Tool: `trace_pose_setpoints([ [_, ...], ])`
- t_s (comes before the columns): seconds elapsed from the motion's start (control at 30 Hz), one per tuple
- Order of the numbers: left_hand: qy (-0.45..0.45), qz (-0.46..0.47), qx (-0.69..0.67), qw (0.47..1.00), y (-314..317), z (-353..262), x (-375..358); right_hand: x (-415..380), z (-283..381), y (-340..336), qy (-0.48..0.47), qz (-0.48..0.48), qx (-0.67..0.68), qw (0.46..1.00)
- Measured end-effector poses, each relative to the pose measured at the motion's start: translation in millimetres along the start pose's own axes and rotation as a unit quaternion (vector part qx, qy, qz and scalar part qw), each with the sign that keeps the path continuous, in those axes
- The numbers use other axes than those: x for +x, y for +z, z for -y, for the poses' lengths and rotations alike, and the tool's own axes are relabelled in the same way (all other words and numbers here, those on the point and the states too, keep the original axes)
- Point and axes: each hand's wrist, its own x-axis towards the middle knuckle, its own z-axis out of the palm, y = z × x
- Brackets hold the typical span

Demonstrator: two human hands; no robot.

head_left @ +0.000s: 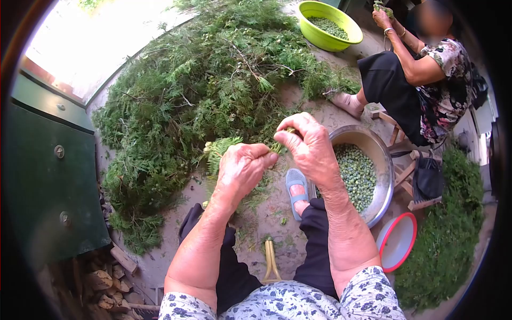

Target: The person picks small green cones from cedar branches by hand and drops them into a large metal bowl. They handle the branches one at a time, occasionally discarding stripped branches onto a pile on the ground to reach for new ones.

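My left hand [241,169] is closed around a sprig of evergreen [217,151], whose scaly leaves fan out on its left side. Close beside it, my right hand [310,152] pinches a small green bit at the sprig's other end, with thumb and finger together; its exact shape is mostly hidden. Just right of my right forearm stands a metal basin [385,160] holding many small round green cones [356,176]. Beyond both hands lies a big heap of cut evergreen branches [213,80].
A lime-green basin [308,36] with more cones stands at the back. Another person [432,69] sits at right, hands raised around greenery. A red-rimmed bowl [408,234] leans near more greenery [448,250]. Firewood [109,285] lies at lower left, by a green door [50,181].
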Motion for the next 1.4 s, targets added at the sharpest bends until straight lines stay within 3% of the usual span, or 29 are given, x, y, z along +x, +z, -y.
trace_pose_setpoints([
  [0.03,-0.008,-0.005,-0.088,0.996,0,-1,1,0,0,0,0.022,-0.058,0.002,0.998],
  [0.1,-0.041,-0.003,-0.089,0.995,-2,-7,-1,4,-11,-7,0.051,-0.171,-0.021,0.984],
  [0.13,-0.056,-0.012,-0.156,0.986,-3,-7,-1,6,-4,-22,0.171,-0.187,-0.006,0.967],
  [0.17,-0.071,-0.021,-0.221,0.973,-4,-7,-2,9,-34,-35,0.078,-0.253,-0.043,0.963],
  [0.2,-0.067,-0.043,-0.269,0.96,-5,-7,-2,8,-48,-49,0.099,-0.276,-0.002,0.956],
  [0.23,-0.067,-0.043,-0.27,0.959,-5,-5,0,4,-74,-68,0.109,-0.297,-0.068,0.946],
  [0.27,-0.07,-0.093,-0.34,0.933,-4,-3,1,-4,-96,-87,0.114,-0.311,-0.12,0.936],
  [0.3,-0.072,-0.144,-0.406,0.899,-5,0,4,-15,-106,-95,0.181,-0.352,-0.039,0.917],
  [0.33,-0.082,-0.155,-0.459,0.871,-7,10,7,-30,-140,-111,0.219,-0.356,-0.102,0.903],
  [0.4,-0.118,-0.202,-0.547,0.804,-12,17,12,-53,-176,-122,0.316,-0.379,-0.341,0.8],
  [0.43,-0.144,-0.223,-0.585,0.766,-14,18,15,-56,-186,-120,0.394,-0.419,-0.348,0.74],
  [0.47,-0.143,-0.225,-0.587,0.765,-14,21,18,-63,-199,-122,0.382,-0.392,-0.337,0.766],
  [0.5,-0.135,-0.243,-0.627,0.728,-13,25,20,-64,-195,-121,0.37,-0.364,-0.325,0.791],
  [0.53,-0.128,-0.26,-0.664,0.689,-13,28,21,-62,-193,-119,0.291,-0.319,-0.196,0.88],
  [0.57,-0.129,-0.261,-0.665,0.688,-12,31,23,-58,-192,-117,0.203,-0.265,-0.06,0.941],
  [0.63,-0.162,-0.262,-0.679,0.666,-14,34,24,-26,-122,-87,0.228,-0.183,0.073,0.954],
  [0.7,-0.175,-0.254,-0.687,0.658,-19,26,21,-12,-65,-60,0.186,-0.049,0.058,0.98],
  [0.77,-0.18,-0.272,-0.714,0.619,-20,23,21,-12,-51,-37,0.167,-0.018,0.105,0.98],
  [0.83,-0.173,-0.276,-0.716,0.617,-17,26,24,-8,-30,-16,0.118,-0.083,0.033,0.989],
  [0.9,-0.16,-0.274,-0.712,0.626,-15,26,24,-8,-24,2,0.064,-0.05,0.051,0.995],
  [1.1,-0.17,-0.241,-0.706,0.643,-8,34,26,-7,-18,32,0.126,-0.044,0.117,0.984],
  [1.17,-0.187,-0.213,-0.698,0.657,-9,31,23,-4,-21,31,0.101,-0.059,0.109,0.987],
  [1.23,-0.179,-0.138,-0.565,0.793,-8,14,14,-2,-15,27,0.083,-0.081,0.108,0.987],
  [1.27,-0.165,-0.104,-0.534,0.823,-7,12,12,-1,-12,25,0.067,-0.092,0.087,0.99],
  [1.4,-0.079,-0.046,-0.52,0.849,2,10,9,-2,-8,25,0.052,-0.075,0.042,0.995],
])
